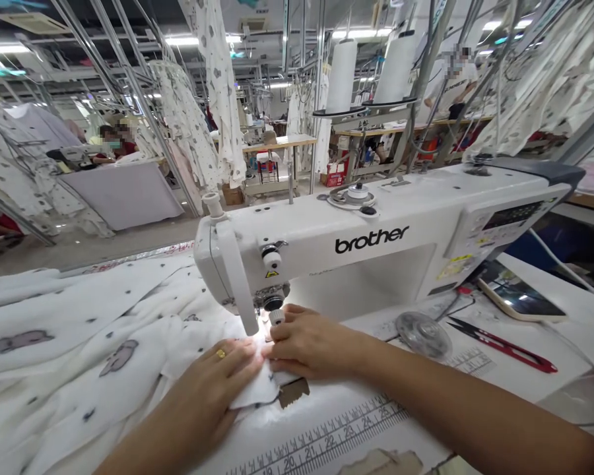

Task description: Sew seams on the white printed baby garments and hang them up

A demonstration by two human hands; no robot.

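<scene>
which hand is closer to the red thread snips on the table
Right. The right hand rests on the white fabric at the needle, on the same side as the red thread snips. The left hand lies flat on the fabric farther away.

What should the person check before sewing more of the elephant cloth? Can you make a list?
1. Left hand flat on the white cloth: ok.
2. Right hand pressing the cloth beside the needle: ok.
3. Fingertips away from the needle: cannot tell, glare hides it.
4. Cloth edge under the presser foot of the sewing machine: cannot tell.
5. Red snips lying away from both hands: ok.
</scene>
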